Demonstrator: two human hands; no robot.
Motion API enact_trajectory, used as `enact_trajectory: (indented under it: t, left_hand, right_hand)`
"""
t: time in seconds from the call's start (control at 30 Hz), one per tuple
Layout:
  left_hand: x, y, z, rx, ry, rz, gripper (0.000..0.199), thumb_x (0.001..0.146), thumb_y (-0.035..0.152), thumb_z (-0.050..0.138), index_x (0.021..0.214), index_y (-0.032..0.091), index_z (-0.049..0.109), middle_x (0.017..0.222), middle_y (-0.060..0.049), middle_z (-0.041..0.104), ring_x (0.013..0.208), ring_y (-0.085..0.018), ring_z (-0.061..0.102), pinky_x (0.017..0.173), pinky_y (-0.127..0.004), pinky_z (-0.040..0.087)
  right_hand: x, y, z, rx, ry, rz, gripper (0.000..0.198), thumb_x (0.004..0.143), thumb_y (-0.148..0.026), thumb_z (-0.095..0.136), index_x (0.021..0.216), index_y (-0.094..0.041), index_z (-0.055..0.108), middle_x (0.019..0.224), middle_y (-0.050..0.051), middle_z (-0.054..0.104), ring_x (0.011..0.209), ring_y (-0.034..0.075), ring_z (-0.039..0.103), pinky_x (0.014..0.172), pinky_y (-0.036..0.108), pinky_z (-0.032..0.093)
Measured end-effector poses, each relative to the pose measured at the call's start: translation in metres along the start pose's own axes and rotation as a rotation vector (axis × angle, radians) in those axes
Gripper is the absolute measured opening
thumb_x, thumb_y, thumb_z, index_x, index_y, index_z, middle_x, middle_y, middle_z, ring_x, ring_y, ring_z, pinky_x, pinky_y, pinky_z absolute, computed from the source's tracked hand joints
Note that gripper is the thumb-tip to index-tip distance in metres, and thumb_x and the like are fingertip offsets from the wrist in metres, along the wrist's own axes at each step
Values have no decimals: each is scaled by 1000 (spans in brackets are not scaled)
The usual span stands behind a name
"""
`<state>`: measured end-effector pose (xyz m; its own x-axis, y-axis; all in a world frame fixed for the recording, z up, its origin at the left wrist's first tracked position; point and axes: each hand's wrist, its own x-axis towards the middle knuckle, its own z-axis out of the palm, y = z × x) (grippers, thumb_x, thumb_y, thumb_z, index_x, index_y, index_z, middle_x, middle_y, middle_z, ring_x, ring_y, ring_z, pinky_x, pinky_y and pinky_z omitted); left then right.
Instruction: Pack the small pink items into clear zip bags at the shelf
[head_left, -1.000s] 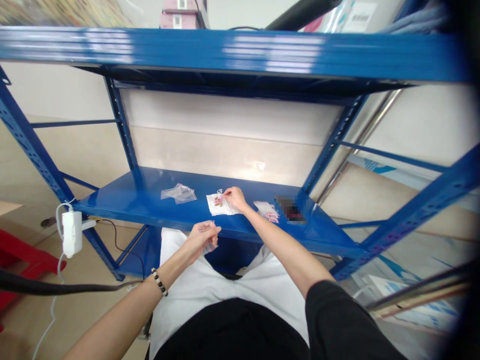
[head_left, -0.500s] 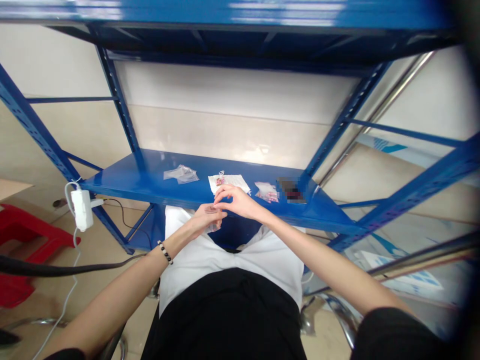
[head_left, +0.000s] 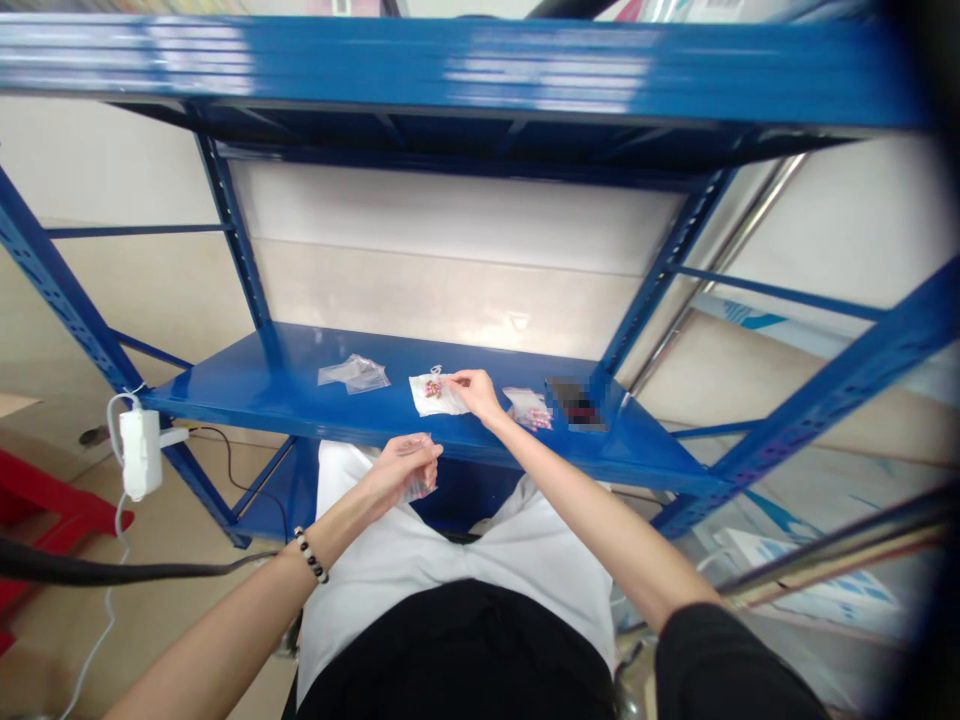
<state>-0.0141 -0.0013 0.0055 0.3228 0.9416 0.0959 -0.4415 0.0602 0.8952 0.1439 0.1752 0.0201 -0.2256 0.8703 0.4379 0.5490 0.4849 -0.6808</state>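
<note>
My left hand (head_left: 411,465) is closed round a clear plastic bag (head_left: 420,488) in front of the shelf edge, above my lap. Over the shelf, my right hand (head_left: 476,393) has its thumb and fingertips drawn together at a white sheet (head_left: 426,405). Small pink and red pieces (head_left: 434,389) lie in a little heap on this sheet, just left of those fingertips. Whatever sits between the fingertips is too small to make out. To the right of my right hand lies a clear bag of pinkish pieces (head_left: 534,415).
Flat clear bags (head_left: 356,374) lie on the left of the blue shelf (head_left: 277,400). A dark, partly blurred object (head_left: 574,402) rests at the right. An upper shelf (head_left: 420,75) runs overhead. A white power strip (head_left: 141,455) hangs at the left post.
My right hand has left my left hand and moved forward to the white sheet. My left hand stays low with the clear bag. The view has tilted up slightly.
</note>
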Motion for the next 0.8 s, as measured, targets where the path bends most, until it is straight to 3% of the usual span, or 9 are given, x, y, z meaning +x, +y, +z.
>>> enact_trajectory:
  t: [0.2, 0.47, 0.6, 0.8]
  left_hand:
    - [16, 0, -6, -44, 67, -24, 38, 75, 41, 77, 74, 19, 46, 52, 5, 51, 45, -10, 50, 44, -22, 41]
    - [6, -3, -5, -17, 77, 3, 36, 75, 38, 78, 73, 18, 48, 52, 4, 51, 47, -9, 50, 48, -22, 44]
    - [7, -3, -3, 9, 64, 4, 37, 75, 40, 77, 70, 17, 48, 52, 4, 51, 47, -9, 50, 49, -23, 44]
    - [22, -7, -12, 92, 102, 18, 39, 71, 42, 79, 67, 17, 49, 51, 4, 52, 45, -9, 50, 48, -23, 43]
  right_hand:
    - [17, 13, 15, -131, -75, -17, 10, 76, -22, 70, 70, -19, 78, 74, 4, 76, 69, 20, 69, 62, 24, 47]
    - [17, 11, 17, -235, -70, 55, 10, 76, -30, 73, 74, -22, 79, 77, 5, 76, 73, 19, 70, 62, 22, 46]
    - [26, 12, 15, -248, -106, 117, 6, 70, -26, 75, 68, -21, 78, 72, 5, 75, 69, 20, 70, 58, 22, 44]
    - [36, -8, -6, -198, -89, 66, 4, 69, -18, 74, 69, -18, 78, 73, 7, 75, 71, 22, 70, 62, 25, 45]
